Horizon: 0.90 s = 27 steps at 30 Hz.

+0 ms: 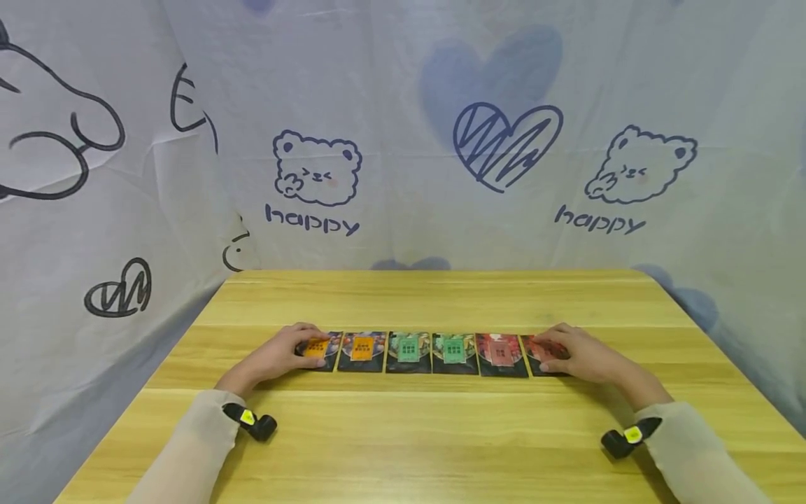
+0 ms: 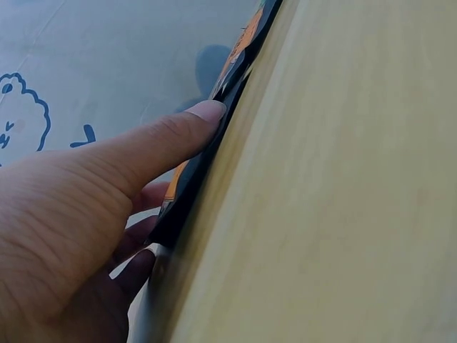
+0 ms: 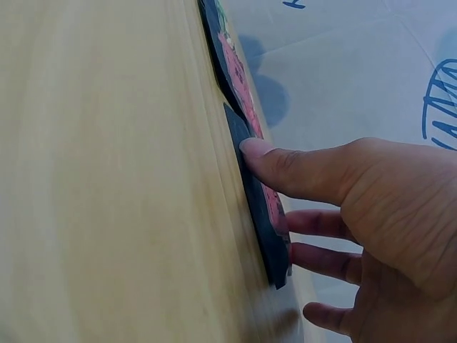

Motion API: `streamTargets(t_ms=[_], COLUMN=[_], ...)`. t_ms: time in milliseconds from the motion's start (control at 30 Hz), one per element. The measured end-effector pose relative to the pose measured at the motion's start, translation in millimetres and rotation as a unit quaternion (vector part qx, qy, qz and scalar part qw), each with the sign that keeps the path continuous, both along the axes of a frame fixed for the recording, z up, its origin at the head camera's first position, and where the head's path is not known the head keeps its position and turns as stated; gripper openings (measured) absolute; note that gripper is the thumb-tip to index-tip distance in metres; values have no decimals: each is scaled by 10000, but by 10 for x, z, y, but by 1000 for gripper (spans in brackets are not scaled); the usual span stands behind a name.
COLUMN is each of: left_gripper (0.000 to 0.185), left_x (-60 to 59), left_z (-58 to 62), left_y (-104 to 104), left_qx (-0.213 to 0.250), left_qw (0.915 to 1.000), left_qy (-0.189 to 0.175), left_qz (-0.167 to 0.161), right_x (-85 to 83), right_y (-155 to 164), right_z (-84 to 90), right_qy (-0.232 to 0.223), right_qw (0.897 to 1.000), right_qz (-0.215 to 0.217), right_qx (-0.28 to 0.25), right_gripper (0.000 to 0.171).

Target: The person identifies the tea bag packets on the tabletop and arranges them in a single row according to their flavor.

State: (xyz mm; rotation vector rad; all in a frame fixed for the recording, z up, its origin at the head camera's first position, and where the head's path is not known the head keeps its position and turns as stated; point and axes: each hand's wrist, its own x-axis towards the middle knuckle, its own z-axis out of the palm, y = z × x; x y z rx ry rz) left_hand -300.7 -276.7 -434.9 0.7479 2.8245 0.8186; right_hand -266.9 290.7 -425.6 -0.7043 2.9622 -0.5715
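Observation:
Flat black sachets lie side by side in a row across the table. At the left end, my left hand grips a sachet with an orange label, thumb on its near edge and fingers at its far and outer side. My right hand holds a red-label sachet at the right end in the same way. The right wrist view has the thumb on that sachet's black border. Between the hands are another orange sachet, two green ones and another red one.
The row sits on a wood-grain table, in its far half. Behind and to the left hangs a pale cloth printed with bears and hearts. A small black camera is strapped to each wrist.

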Motion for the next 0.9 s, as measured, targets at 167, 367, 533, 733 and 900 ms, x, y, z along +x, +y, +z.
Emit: streamTargets(t_ms=[167,367,533,733,900], left_gripper=[56,55,53,53,53], left_x=[-13,-15,-21,-30,-17], left_z=[-5,-13,-8,14,42], left_y=[-4,-10,-10,-13,-1], left_qx=[-53,-83,-94,-111,-100], left_qw=[9999,9999,9998,9998,9999], left_qy=[90,95,137,129,119], left_qz=[-53,-63,-80,-72,-43], right_x=[-10,-22,-38,-34,-21], right_y=[-17,-24,-27,-31,-26], right_z=[-11,-15,-12,-12,76], right_qy=[3,156,145,116,189], right_qw=[10000,9998,9998,9997,9997], right_qz=[-15,90,145,186,118], right_qx=[48,67,53,63,-113], right_gripper=[55,53,52,51,53])
